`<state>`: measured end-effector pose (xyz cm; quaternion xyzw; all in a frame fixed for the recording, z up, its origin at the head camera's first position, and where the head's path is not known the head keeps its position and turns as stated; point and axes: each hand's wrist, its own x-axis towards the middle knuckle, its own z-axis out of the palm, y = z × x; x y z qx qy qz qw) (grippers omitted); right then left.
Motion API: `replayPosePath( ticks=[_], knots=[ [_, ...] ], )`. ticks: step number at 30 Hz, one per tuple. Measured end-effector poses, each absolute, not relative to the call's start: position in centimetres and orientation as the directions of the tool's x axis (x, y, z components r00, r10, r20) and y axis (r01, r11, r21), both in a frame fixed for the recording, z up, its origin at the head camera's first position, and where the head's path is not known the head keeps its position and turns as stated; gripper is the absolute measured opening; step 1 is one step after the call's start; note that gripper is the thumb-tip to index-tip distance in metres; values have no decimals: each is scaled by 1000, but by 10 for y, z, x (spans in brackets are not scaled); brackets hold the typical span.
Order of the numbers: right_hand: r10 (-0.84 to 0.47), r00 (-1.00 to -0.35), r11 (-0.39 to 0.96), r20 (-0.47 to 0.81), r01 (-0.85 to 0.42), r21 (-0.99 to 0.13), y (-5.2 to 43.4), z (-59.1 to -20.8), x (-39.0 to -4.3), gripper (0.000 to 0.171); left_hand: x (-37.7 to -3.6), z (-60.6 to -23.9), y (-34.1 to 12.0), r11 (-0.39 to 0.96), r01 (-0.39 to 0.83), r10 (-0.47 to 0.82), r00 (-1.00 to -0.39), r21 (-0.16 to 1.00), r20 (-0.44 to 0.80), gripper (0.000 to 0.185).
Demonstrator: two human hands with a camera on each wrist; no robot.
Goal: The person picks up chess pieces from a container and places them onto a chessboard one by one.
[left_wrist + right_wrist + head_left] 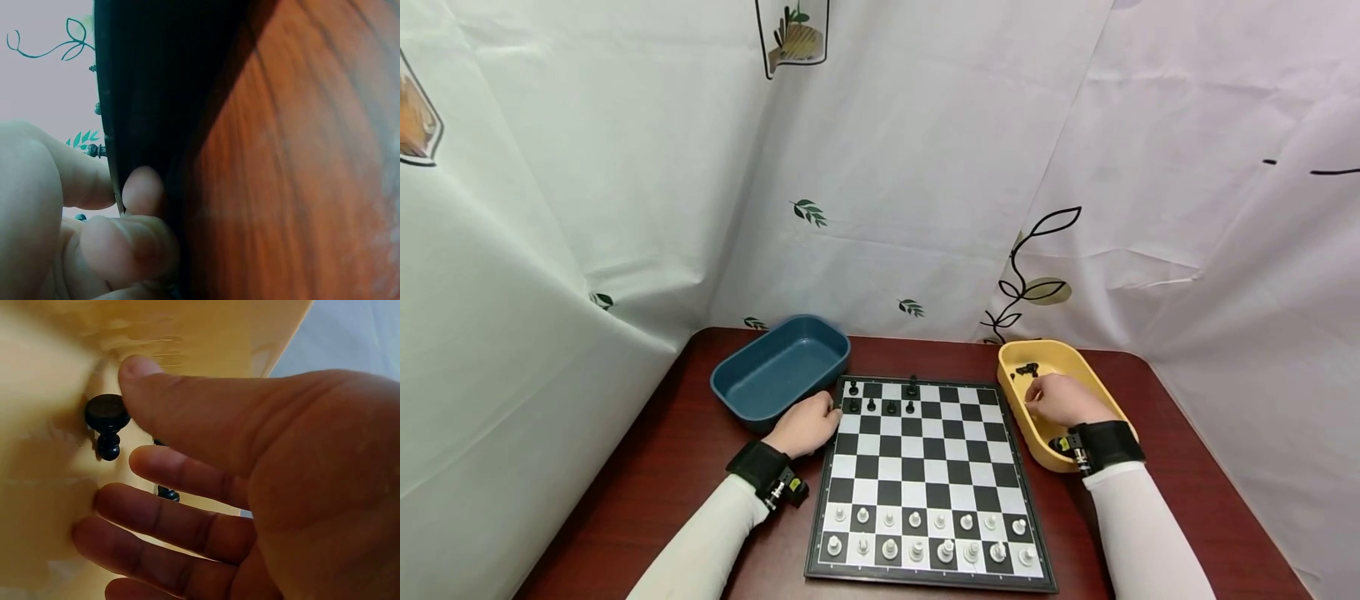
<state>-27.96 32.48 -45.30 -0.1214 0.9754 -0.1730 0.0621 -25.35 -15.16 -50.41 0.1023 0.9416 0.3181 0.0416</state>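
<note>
A black-and-white chessboard (pixel 925 475) lies in the middle of the table. Several black pieces (pixel 880 406) stand on its far rows and two rows of white pieces (pixel 925 533) on its near rows. My left hand (pixel 808 423) is at the board's far left edge. In the left wrist view its fingers (pixel 131 240) curl against the dark board edge (pixel 144 94), thumb on the top side. My right hand (pixel 1060 400) is inside the yellow bin (pixel 1078 358). There the thumb tip touches a black pawn (pixel 106 425) and the fingers (pixel 156 469) are spread, not closed round it. Another black piece (pixel 167 494) shows behind them.
An empty blue bin (pixel 778 367) sits left of the board's far corner, close to my left hand. More black pieces (pixel 1026 368) lie at the yellow bin's far end. The dark red table (pixel 670 467) is backed by white cloth walls on three sides.
</note>
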Motion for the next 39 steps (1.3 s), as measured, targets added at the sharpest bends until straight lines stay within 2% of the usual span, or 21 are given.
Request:
replayPosePath(
  ticks=[12, 19, 26, 31, 39],
  knots=[
    [-257, -961, 912, -97, -208, -354, 325, -455, -282, 4, -254, -505, -152, 776, 163, 219, -975, 610, -19, 22],
    [-281, -955, 903, -92, -231, -363, 323, -453, -281, 15, -254, -504, -152, 774, 162, 218, -976, 612, -17, 22],
    [-271, -958, 905, -96, -220, -364, 324, -454, -281, 15, -253, -503, -151, 776, 167, 222, -975, 609, -15, 22],
    [-260, -965, 895, -23, -232, -381, 326, -455, -280, 12, -252, -502, -151, 774, 170, 226, -974, 609, -16, 22],
    [-282, -943, 872, 177, -329, -363, 328, -449, -281, 6, -253, -502, -151, 784, 161, 218, -976, 600, -23, 23]
  ],
)
